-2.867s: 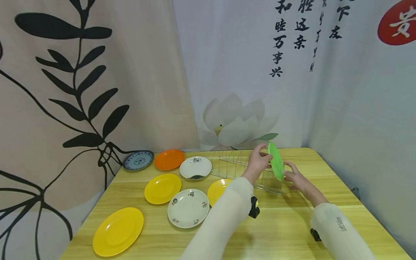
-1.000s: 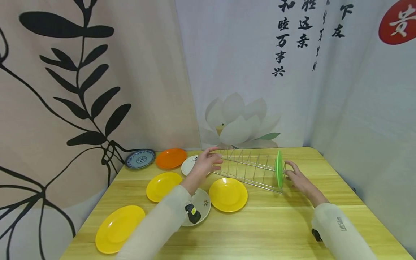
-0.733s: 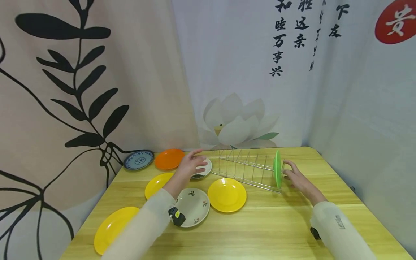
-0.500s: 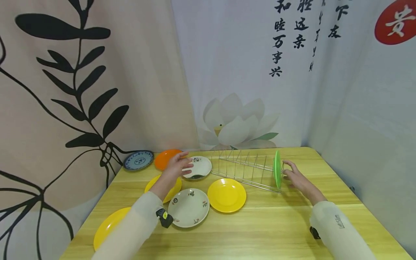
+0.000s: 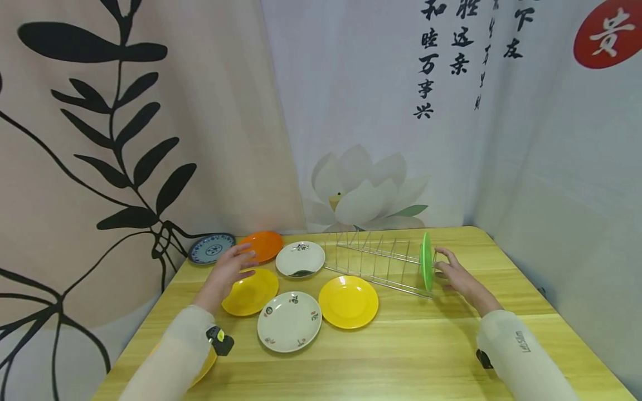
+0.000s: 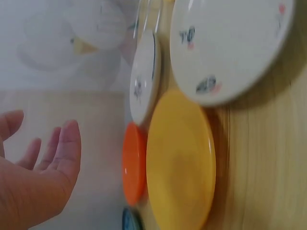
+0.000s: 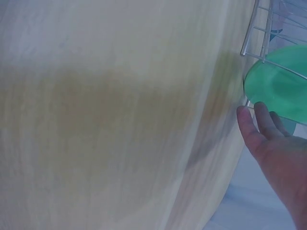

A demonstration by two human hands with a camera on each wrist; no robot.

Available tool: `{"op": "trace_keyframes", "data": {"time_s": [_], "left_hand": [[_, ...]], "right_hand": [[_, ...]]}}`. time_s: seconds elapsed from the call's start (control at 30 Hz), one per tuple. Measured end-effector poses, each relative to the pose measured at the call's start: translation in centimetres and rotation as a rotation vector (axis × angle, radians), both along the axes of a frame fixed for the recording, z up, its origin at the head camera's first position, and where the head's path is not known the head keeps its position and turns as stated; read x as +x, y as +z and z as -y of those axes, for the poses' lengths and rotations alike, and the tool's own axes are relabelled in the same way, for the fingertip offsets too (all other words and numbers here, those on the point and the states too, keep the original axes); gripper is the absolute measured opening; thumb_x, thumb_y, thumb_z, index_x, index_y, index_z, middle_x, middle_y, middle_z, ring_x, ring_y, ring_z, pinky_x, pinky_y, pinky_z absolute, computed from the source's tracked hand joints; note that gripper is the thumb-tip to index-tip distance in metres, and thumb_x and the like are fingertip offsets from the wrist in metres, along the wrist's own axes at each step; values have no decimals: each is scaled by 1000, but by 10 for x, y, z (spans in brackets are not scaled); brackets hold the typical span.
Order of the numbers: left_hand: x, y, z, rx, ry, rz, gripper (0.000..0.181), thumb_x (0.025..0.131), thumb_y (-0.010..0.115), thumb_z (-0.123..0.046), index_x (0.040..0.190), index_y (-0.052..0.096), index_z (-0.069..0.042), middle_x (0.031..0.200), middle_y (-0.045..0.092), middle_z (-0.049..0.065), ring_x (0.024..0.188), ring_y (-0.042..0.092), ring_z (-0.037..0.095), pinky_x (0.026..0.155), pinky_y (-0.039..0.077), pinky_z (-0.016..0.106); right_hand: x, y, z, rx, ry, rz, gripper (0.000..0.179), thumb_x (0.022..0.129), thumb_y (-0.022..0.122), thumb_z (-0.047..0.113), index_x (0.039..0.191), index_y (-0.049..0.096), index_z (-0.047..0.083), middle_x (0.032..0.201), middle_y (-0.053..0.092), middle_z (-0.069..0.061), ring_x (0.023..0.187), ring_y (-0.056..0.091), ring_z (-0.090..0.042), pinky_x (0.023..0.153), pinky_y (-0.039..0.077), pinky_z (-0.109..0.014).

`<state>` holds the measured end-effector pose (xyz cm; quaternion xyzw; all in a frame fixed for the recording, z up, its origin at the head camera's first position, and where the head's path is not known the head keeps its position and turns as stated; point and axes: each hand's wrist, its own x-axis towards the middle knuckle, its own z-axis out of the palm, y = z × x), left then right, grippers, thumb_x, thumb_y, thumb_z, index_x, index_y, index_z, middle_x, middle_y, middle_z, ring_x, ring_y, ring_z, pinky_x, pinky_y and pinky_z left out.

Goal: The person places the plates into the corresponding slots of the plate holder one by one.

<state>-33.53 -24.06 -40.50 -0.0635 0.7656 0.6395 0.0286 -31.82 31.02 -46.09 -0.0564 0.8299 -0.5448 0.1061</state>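
My left hand [image 5: 228, 275], fingers spread and relaxed, hovers over the table's left side with nothing in it. Below it lies a yellow plate [image 5: 251, 295]; just beyond is an orange plate [image 5: 267, 247], partly covered by the fingers in the head view. At the right, a green plate [image 5: 426, 262] stands upright in the end slot of a wire dish rack [image 5: 378, 267]. My right hand [image 5: 458, 275] is at that end of the rack, its fairly straight fingertips [image 7: 243, 115] at the end wire beside the green plate. Whether they press on the wire is hard to tell.
A blue-patterned plate [image 5: 212, 248] lies at the back left. Two white plates, one behind [image 5: 301, 259] and one in front [image 5: 289, 322], lie mid-table beside another yellow plate [image 5: 348, 302]. My left sleeve partly hides a yellow plate [image 5: 207, 365] in front. Curtains stand behind the table.
My left hand held the green plate above the rack, let go of it in the end slot, then moved left across the plates. My right hand has stayed at the rack's end.
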Motion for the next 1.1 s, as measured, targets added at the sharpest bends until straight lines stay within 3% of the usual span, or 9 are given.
{"op": "trace_keyframes", "data": {"time_s": [0.3, 0.47, 0.77, 0.9, 1.1], "left_hand": [[1, 0, 40, 23, 70, 43, 63, 104, 54, -28, 156, 25, -7, 154, 34, 21, 134, 44, 38, 106, 44, 47], [6, -7, 60, -15, 64, 40, 65, 104, 52, -29, 157, 22, -5, 155, 31, 24, 135, 43, 40, 106, 43, 47], [26, -17, 105, -89, 20, 72, 71, 105, 51, -28, 157, 13, 1, 155, 25, 29, 134, 42, 40, 101, 49, 41], [38, -21, 131, -131, 14, 93, 76, 103, 54, -31, 157, 12, 1, 154, 26, 30, 124, 52, 33, 96, 53, 38], [58, -26, 166, -222, -33, 92, 82, 101, 58, -31, 154, 10, 9, 144, 36, 33, 105, 61, 17, 96, 53, 44]], "right_hand": [[-1, 0, 1, 4, 1, -3, 68, 107, 30, 40, 157, -8, 14, 154, 11, -38, 139, 23, -56, 104, 31, -71], [-2, -2, 1, 0, -4, -4, 67, 108, 30, 38, 157, -8, 13, 154, 11, -37, 138, 23, -56, 104, 31, -71], [-1, -4, -1, 8, 0, -7, 67, 108, 29, 41, 157, -8, 15, 155, 9, -37, 139, 22, -56, 106, 30, -70], [0, -2, 0, -3, -8, 1, 69, 107, 31, 40, 157, -8, 15, 155, 10, -37, 139, 22, -56, 106, 29, -70], [-1, -3, 0, -19, -12, 8, 69, 106, 33, 38, 158, -9, 16, 155, 12, -37, 139, 22, -56, 106, 29, -71]]}}
